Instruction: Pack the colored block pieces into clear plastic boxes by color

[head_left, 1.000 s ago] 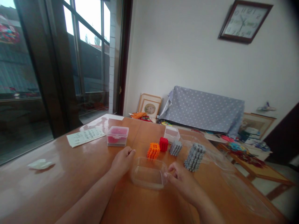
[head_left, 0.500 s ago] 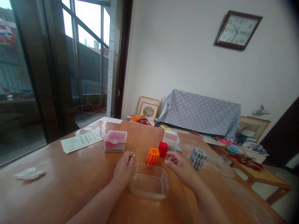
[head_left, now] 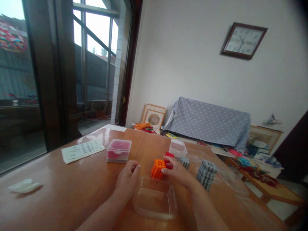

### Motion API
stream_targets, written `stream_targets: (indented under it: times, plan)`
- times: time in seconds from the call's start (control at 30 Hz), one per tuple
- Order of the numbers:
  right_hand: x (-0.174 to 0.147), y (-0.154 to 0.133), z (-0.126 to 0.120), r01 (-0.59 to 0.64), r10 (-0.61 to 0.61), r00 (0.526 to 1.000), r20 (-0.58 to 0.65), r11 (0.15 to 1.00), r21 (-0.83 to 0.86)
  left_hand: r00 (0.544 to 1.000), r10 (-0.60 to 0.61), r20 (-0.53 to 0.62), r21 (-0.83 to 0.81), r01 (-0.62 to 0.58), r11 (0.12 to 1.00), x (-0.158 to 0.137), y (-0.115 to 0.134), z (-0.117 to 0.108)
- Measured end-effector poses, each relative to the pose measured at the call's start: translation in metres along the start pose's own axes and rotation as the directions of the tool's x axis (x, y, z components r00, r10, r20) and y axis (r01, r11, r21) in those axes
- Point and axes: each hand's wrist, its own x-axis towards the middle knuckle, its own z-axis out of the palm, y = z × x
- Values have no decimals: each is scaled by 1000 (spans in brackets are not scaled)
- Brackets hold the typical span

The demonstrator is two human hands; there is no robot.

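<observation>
My left hand (head_left: 128,176) rests on the table with its fingers curled in, beside the left rim of a clear plastic container (head_left: 155,213). Nothing shows in its grasp. My right hand (head_left: 178,171) reaches over the container's far right side, thumb and fingers apart at the right edge of an orange stack of interlocking plastic pieces (head_left: 157,169). Its fingers partly cover a smaller red stack (head_left: 169,155) just behind. A small grey stack (head_left: 184,162) is beyond the hand, and a taller grey stack (head_left: 206,175) stands to its right.
A lidded clear box with pink contents (head_left: 119,150) sits beyond my left hand. Written sheets (head_left: 83,150) and a crumpled white tissue (head_left: 24,186) lie at left. An open clear box (head_left: 177,148) stands behind the stacks, with clear plastic sheeting (head_left: 231,179) along the right edge.
My right hand has moved left, from beside the red stack to the orange stack's right edge, now covering part of the red one. My left hand stays beside the container. The view has tilted slightly up.
</observation>
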Motion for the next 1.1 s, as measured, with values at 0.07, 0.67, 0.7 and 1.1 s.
stream_targets:
  times: [0.07,0.67,0.7,1.1]
  plan:
    - [3,1,0,-5,5,1000,12,1000,12,1000,-1,-1,-10,1,1000,0,-1,1]
    - [10,2,2,-47,45,998,50,998,42,998,-52,25,-32,53,998,-1,7,1]
    - [10,2,2,-43,41,998,53,998,40,998,-53,25,-33,54,998,-1,6,1]
    - [10,-5,0,32,-31,999,-18,999,17,997,-65,31,-48,67,997,1,9,0]
